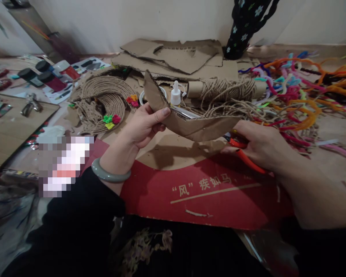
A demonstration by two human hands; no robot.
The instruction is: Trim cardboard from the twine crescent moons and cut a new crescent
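Observation:
My left hand (147, 125) pinches a curved, crescent-like strip of cardboard (197, 127) between thumb and fingers near its upper left part. In my right hand (256, 140) is a pair of scissors (248, 158) with orange-red handles. Their silver blades pass behind the strip and show along its inner, upper edge. The right fingers are wrapped round the handles, close to the strip's right end. Beneath both hands lies a red printed cardboard sheet (219, 196) with pale lettering and a bare brown part. A thin cardboard scrap (196, 213) rests on the red print.
Behind my hands stand a white glue bottle (175, 95) and a twine-wound cardboard tube (227, 89). A coiled rope piece (103, 96) with coloured flowers lies left, near paint jars (50, 79). Pipe cleaners (300, 92) spread at right. Cardboard pieces (175, 57) and a black flowered vase (243, 29) are at the back.

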